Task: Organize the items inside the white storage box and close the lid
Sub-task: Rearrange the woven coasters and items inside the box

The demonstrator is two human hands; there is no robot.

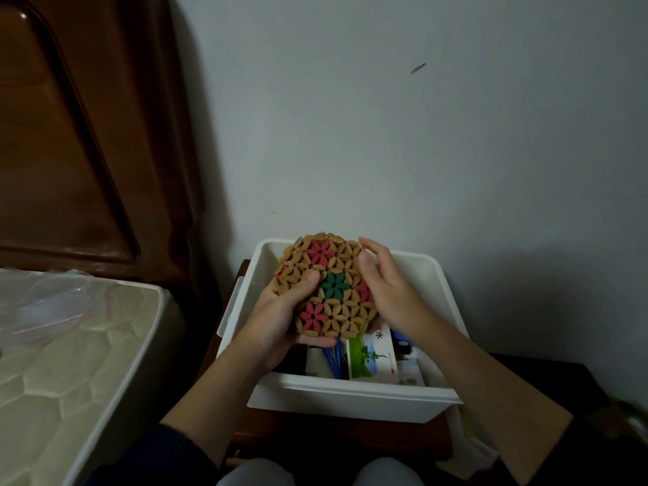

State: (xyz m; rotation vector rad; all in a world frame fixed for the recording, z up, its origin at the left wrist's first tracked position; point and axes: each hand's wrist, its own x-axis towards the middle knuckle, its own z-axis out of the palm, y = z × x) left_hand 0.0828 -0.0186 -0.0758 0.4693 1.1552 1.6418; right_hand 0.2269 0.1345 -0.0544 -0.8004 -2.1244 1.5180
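Observation:
A round woven mat (pixel 333 296) of tan petal-shaped beads with red and green flowers hangs tilted over the open white storage box (pixel 354 392). My left hand (pixel 280 317) grips its lower left edge, thumb on its face. My right hand (pixel 385 289) holds its right rim. Under the mat, inside the box, lie a green-and-white carton (pixel 373 361), blue sticks (pixel 333 357) and a dark item (pixel 403 345). No lid is in view.
The box sits on a dark wooden stand (pixel 336 436) against a pale wall (pixel 420 135). A mattress (pixel 70 345) with plastic wrap lies at the left, below a brown wooden headboard (pixel 77 135). My knees (pixel 315 473) are at the bottom edge.

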